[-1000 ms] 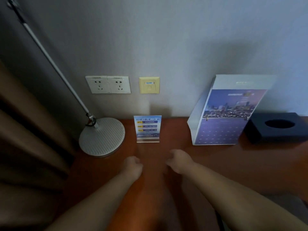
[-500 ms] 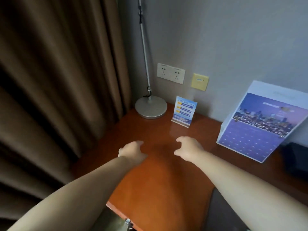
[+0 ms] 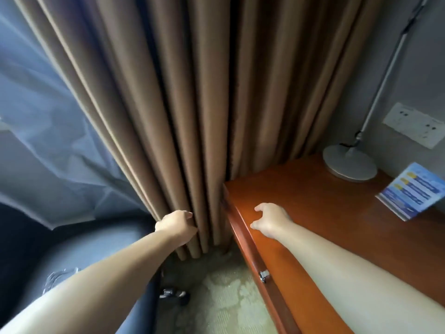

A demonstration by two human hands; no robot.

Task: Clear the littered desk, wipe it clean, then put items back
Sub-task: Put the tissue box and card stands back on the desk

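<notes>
A grey wall (image 3: 423, 56) met a heavy brown pleated curtain (image 3: 192, 92) at twelve o'clock, with a pale blue sheer drape (image 3: 48, 128) bunched at nine o'clock. The glossy orange-brown wooden desk (image 3: 325, 213) ran from two o'clock down to five o'clock, its left end touching the curtain folds. At the desk's far end, toward two o'clock, stood a round silver lamp base (image 3: 349, 162), and just beside it at three o'clock a blue printed card in a clear stand (image 3: 414, 191). The right hand (image 3: 269, 220) hung over the desk's near left corner, its fingers loosely curled and spread, holding nothing. The left hand (image 3: 175, 224), at seven o'clock of it, lay against the curtain's lower folds with curled fingers; whether they pinched the fabric could not be told.
</notes>
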